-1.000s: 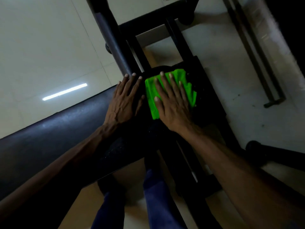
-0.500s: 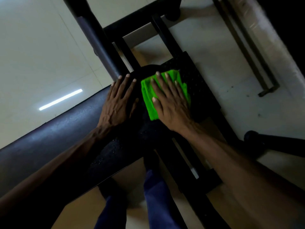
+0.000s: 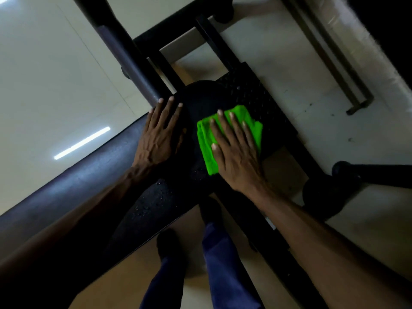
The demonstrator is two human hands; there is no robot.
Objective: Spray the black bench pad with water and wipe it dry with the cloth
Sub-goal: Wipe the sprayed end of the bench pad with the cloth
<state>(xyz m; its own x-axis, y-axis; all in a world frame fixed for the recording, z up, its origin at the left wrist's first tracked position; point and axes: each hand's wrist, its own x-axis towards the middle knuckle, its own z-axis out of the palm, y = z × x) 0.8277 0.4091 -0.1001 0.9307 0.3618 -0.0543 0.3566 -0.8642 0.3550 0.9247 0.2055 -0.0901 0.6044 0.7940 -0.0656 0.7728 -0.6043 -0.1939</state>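
The counter [image 3: 73,188] is a long black padded surface running diagonally, its end rounded. Water droplets [image 3: 153,201] bead on the near portion. A folded green cloth [image 3: 206,150] lies flat near the rounded end. The left hand [image 3: 159,139] and right hand [image 3: 236,157] rest flat, the right on the cloth.

Right hand [image 3: 236,155] presses a green cloth [image 3: 206,148] flat on the wet black bench pad [image 3: 160,197]; left hand [image 3: 158,134] rests beside it.
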